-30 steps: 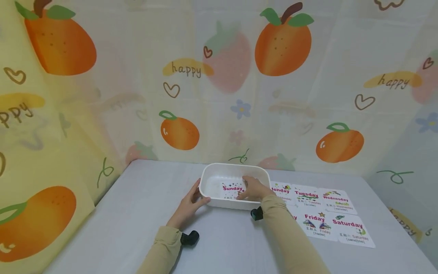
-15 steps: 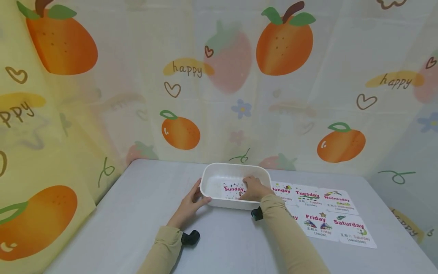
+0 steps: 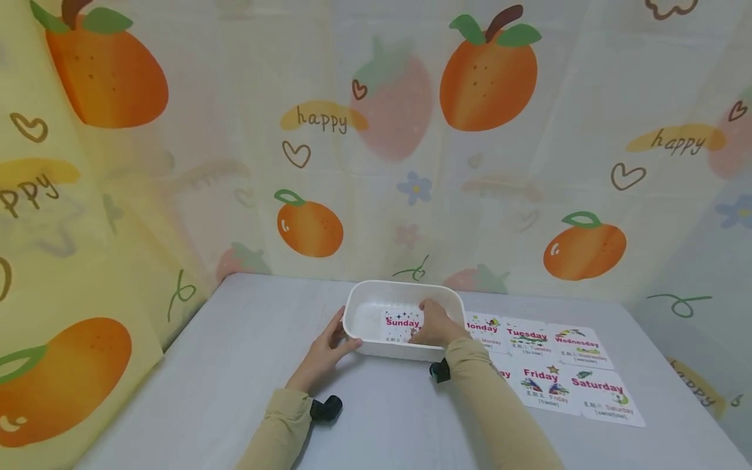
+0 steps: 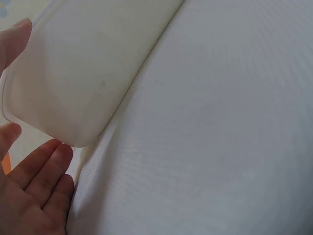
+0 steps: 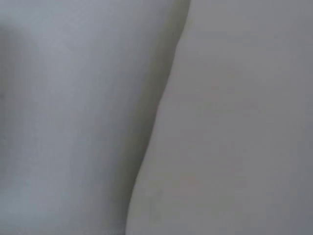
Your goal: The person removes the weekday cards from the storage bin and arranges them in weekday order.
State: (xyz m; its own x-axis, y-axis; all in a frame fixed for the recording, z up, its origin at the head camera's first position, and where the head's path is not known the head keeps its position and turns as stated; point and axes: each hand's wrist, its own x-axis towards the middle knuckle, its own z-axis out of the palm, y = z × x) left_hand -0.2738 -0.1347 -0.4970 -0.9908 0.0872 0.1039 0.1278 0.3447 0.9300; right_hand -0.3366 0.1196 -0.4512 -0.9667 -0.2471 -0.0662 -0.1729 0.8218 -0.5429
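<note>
A white plastic tub (image 3: 399, 350) stands on the table, and a flashcard printed "Sunday" (image 3: 403, 322) lies inside it. My left hand (image 3: 323, 352) holds the tub's left front corner, thumb at the front rim and fingers round the side. The left wrist view shows this left hand's fingertips (image 4: 61, 154) against the tub's outer wall (image 4: 83, 73). Reaching over the front rim, my right hand (image 3: 436, 326) has its thumb and fingers curled round the right part of the Sunday card, which it covers. Only the tub's wall (image 5: 230, 127) and the cloth show in the right wrist view.
To the tub's right, several weekday flashcards lie in two rows, among them Tuesday (image 3: 527, 335), Wednesday (image 3: 578, 343), Friday (image 3: 545, 385) and Saturday (image 3: 605, 395). My right forearm (image 3: 493, 398) partly covers the front row. A fruit-patterned curtain (image 3: 376, 215) hangs behind the white-covered table (image 3: 223, 365).
My right hand's thumb and fingers have drawn closer together over the Sunday card, which has shifted slightly right in the tub. The left hand keeps its hold on the corner.
</note>
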